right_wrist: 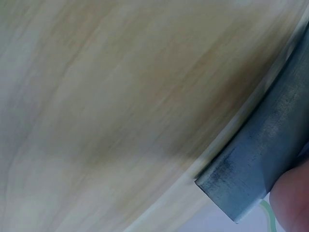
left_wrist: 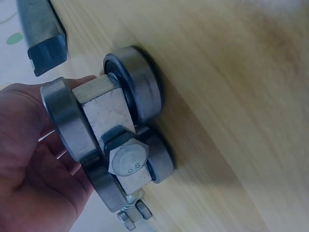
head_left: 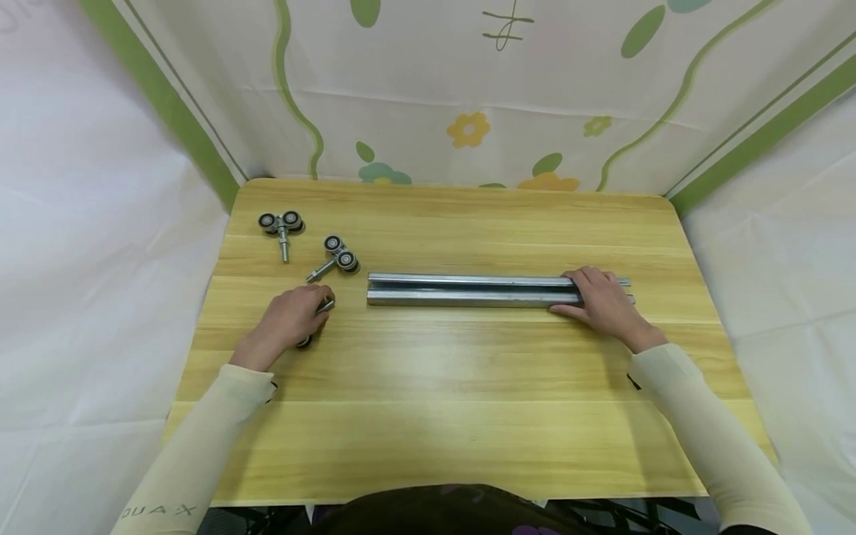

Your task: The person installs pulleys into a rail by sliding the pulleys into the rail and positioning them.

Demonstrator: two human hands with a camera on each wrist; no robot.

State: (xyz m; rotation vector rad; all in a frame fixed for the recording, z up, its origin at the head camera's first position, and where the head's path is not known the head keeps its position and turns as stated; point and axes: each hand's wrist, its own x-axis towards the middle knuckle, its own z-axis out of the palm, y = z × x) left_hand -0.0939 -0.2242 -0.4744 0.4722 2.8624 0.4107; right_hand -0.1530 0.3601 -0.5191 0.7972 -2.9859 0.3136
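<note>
My left hand holds a metal roller trolley left of the rail. In the left wrist view its bearing wheels and hex bolt head show in front of the palm; the bolt shank pokes out by the fingers in the head view. A steel channel rail lies lengthwise across the middle of the table, slot facing up. My right hand grips it near its right end, thumb on the near side and fingers over the far side. The right wrist view shows the rail's end beside part of a finger.
Two more roller trolleys lie at the table's left: one toward the back corner, another between the left hand and the rail's left end. The wooden table meets a white printed curtain behind.
</note>
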